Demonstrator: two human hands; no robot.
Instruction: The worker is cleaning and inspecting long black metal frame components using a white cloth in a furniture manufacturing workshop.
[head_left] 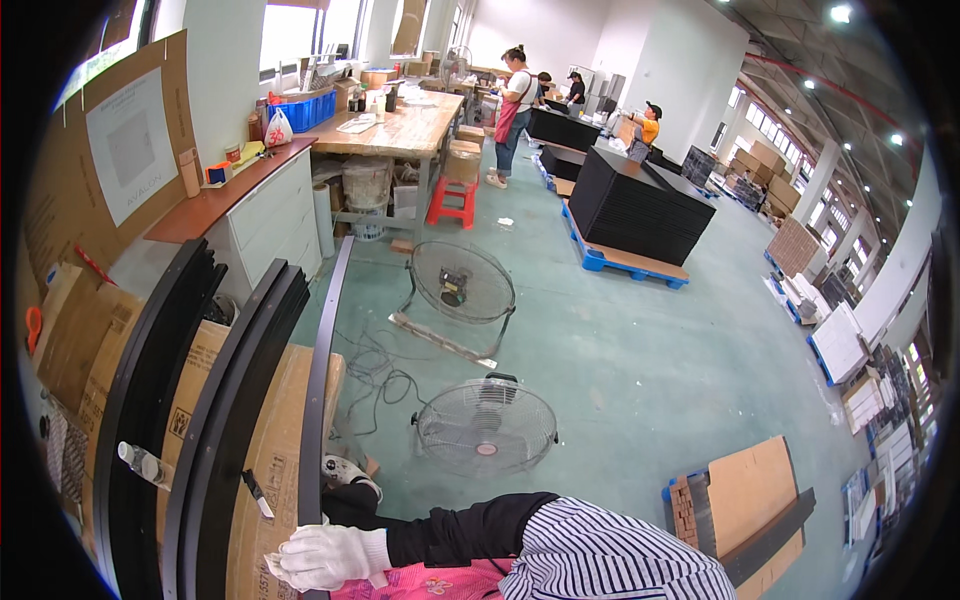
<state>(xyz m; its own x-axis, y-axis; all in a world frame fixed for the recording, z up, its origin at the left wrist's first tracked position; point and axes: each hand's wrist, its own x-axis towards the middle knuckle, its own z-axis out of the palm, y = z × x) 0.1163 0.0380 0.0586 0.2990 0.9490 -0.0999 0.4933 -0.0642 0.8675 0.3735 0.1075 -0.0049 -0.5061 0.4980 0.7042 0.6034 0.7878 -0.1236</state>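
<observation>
My right hand (325, 555), in a white glove with a black sleeve cover and striped sleeve behind it, reaches left across my pink apron (430, 585). It is closed on a white cloth (277, 571) at the near end of a long thin black frame strip (322, 400). This strip runs away from me, lying across flat cardboard boxes (275, 440). My shoe (350, 470) rests beside the strip. My left hand is out of view.
Wider black frames (215, 440) lean on the cardboard at left, with a clear bottle (140, 462) and a small cutter (257, 493). Two floor fans (485, 425) (462, 282) and loose cables stand ahead. Beyond are a pallet of black panels (640, 210), a workbench (400, 125) and people working.
</observation>
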